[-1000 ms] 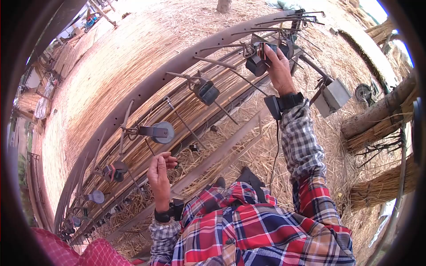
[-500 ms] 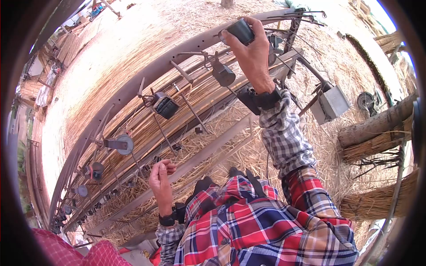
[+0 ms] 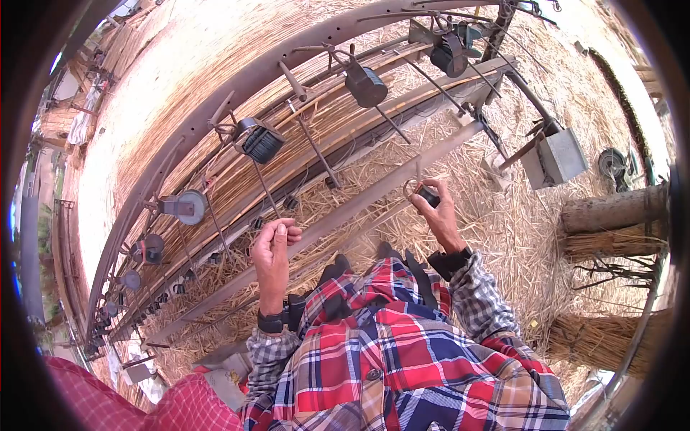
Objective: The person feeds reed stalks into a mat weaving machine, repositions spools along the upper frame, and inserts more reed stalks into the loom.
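Right hand: In bright daylight on a straw-strewn work site, a person's right hand (image 3: 444, 217) closes thumb and fingers around a small dark spool (image 3: 429, 195), a firm-looking clasp in front of the body.

Dark spool: It sits at the fingertips, on the near side of a straight rail (image 3: 345, 212), with a thin metal ring (image 3: 410, 189) jutting from its left side.

Left hand: Across the gap, the left hand (image 3: 273, 255) hangs by the rail with its fingers curled and the thumb drawn in; whether anything is pinched there cannot be told.

Between the hands: The ring side of the spool faces the left hand, well apart from it; the right hand is plainly the nearer, being on the spool itself. Fingers cover too much to tell its long axis.

Curved beam: Beyond the rail arches a metal beam (image 3: 316, 34), dark weights (image 3: 365, 85) and a round disc (image 3: 190, 207) hanging along its inner side, all clear of both hands.

Right edge: A grey metal box (image 3: 557, 159) hangs from an arm near the beam's end, with a log (image 3: 611, 215) farther right.

Foreground: The wearer's plaid shirt (image 3: 402, 345) fills the lower middle.
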`<action>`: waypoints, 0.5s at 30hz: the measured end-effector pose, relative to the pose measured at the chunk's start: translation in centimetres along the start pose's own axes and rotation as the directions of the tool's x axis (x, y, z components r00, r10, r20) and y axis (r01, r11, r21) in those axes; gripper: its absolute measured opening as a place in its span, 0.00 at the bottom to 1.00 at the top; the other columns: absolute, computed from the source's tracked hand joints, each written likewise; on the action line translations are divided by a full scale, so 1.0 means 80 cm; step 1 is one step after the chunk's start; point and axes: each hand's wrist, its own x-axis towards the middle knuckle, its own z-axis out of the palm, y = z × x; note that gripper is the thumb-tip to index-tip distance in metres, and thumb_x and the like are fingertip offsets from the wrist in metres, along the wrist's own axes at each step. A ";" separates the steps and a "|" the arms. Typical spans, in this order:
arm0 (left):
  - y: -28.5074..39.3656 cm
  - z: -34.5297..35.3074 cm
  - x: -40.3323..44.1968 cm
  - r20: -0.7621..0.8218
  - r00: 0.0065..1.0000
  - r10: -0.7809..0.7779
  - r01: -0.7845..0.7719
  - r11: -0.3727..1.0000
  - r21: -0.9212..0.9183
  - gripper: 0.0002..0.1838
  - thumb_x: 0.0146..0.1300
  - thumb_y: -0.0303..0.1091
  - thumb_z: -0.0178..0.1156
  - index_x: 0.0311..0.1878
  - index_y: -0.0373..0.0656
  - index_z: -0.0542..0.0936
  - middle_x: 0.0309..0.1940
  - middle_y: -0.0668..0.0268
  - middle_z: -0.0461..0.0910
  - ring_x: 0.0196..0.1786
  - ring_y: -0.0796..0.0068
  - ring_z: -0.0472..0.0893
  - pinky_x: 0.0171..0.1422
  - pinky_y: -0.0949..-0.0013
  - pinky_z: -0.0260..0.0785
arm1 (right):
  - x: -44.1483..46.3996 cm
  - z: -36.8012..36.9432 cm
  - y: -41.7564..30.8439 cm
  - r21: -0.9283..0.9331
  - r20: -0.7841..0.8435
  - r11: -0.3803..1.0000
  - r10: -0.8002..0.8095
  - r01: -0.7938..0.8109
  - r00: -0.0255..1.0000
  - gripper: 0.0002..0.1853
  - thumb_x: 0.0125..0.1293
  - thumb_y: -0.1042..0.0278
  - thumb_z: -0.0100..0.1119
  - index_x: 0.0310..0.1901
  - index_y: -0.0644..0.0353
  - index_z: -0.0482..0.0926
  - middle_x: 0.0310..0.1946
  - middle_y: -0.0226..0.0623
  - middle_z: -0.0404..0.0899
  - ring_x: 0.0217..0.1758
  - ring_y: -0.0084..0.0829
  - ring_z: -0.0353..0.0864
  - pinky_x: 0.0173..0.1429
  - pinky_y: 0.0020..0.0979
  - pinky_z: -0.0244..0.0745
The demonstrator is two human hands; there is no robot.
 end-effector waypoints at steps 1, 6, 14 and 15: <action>0.002 0.003 0.000 -0.003 1.000 0.001 -0.001 1.000 0.002 0.14 0.74 0.35 0.48 0.47 0.33 0.78 0.34 0.63 0.80 0.36 0.78 0.79 0.45 0.74 0.73 | 0.003 0.001 0.008 -0.003 0.119 0.997 0.072 -0.073 0.990 0.21 0.61 0.66 0.64 0.55 0.61 0.71 0.39 0.39 0.80 0.38 0.25 0.79 0.42 0.25 0.76; -0.003 0.006 0.001 0.007 1.000 0.014 -0.014 0.999 0.030 0.16 0.74 0.38 0.48 0.48 0.34 0.77 0.34 0.64 0.81 0.36 0.80 0.78 0.45 0.75 0.73 | 0.057 -0.019 0.036 0.004 0.223 0.996 0.091 -0.094 0.971 0.21 0.67 0.65 0.56 0.57 0.68 0.71 0.40 0.45 0.82 0.41 0.28 0.82 0.45 0.29 0.76; -0.009 0.004 -0.009 -0.053 0.998 -0.028 0.030 0.999 0.027 0.15 0.74 0.37 0.48 0.47 0.33 0.77 0.34 0.63 0.80 0.37 0.78 0.78 0.46 0.73 0.73 | 0.241 -0.083 -0.147 0.616 0.074 0.785 -0.143 0.067 0.987 0.28 0.70 0.47 0.52 0.61 0.63 0.68 0.48 0.41 0.78 0.53 0.31 0.77 0.61 0.32 0.71; -0.008 0.005 -0.010 -0.059 0.998 -0.023 0.025 0.999 0.026 0.15 0.74 0.37 0.48 0.47 0.33 0.77 0.34 0.63 0.80 0.37 0.78 0.78 0.46 0.73 0.73 | 0.250 -0.082 -0.166 0.632 0.089 0.760 -0.267 0.153 0.960 0.26 0.70 0.50 0.53 0.61 0.61 0.69 0.47 0.38 0.78 0.50 0.27 0.77 0.58 0.31 0.73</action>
